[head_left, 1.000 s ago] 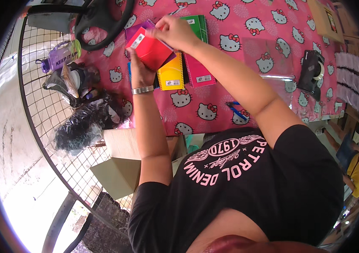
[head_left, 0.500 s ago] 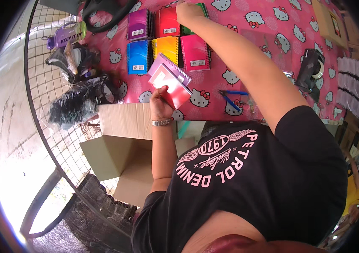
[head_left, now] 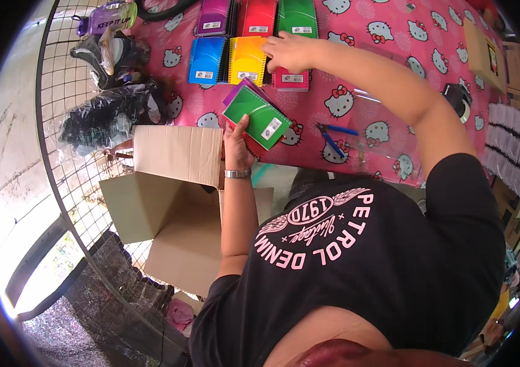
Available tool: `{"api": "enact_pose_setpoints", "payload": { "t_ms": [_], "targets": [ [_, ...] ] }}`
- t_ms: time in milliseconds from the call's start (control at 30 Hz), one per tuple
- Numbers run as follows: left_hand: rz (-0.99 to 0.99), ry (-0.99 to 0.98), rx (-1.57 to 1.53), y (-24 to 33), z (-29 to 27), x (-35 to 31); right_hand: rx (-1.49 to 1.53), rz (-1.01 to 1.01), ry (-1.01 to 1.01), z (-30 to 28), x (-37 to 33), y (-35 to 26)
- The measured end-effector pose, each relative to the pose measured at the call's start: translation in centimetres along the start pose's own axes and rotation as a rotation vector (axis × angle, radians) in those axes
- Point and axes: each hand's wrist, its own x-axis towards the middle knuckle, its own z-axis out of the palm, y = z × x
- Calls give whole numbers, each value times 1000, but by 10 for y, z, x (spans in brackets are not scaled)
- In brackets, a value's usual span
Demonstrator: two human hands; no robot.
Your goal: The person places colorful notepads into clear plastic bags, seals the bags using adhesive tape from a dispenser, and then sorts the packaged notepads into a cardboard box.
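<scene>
In my left hand (head_left: 238, 144) is a small fanned stack of spiral notebooks: a green notebook (head_left: 257, 116) on top, a purple notebook (head_left: 233, 93) and a red one under it. The thumb presses on the green cover. My right hand (head_left: 287, 52) reaches across the pink notebook (head_left: 290, 79), its bent fingers apart near the right edge of the yellow notebook (head_left: 246, 61). What the fingertips touch is partly hidden. Left of the yellow one lies a blue notebook (head_left: 206, 58). Behind them are purple (head_left: 214, 15), red (head_left: 258, 17) and green (head_left: 297, 17) notebook piles.
Blue-handled pliers (head_left: 336, 137) lie on the pink patterned tablecloth (head_left: 382, 113). An open cardboard box (head_left: 177, 150) stands by my left arm. Plastic-wrapped black items (head_left: 110, 122) and a purple bottle (head_left: 110, 18) are at left. A tape dispenser (head_left: 457, 101) sits at right.
My right hand has come back from the far green pile to the nearer row. A green notebook now lies on top of the stack in my left hand, covering the red one.
</scene>
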Motion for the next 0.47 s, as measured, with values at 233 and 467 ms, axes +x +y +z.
{"api": "enact_pose_setpoints", "payload": {
  "t_ms": [233, 467],
  "targets": [
    [-129, -78, -15, -17, -6, -22, -254, -183, -230, -3, 29, 4],
    [-72, 26, -21, -23, -12, -33, -144, -165, -667, -21, 64, 0]
  ]
}}
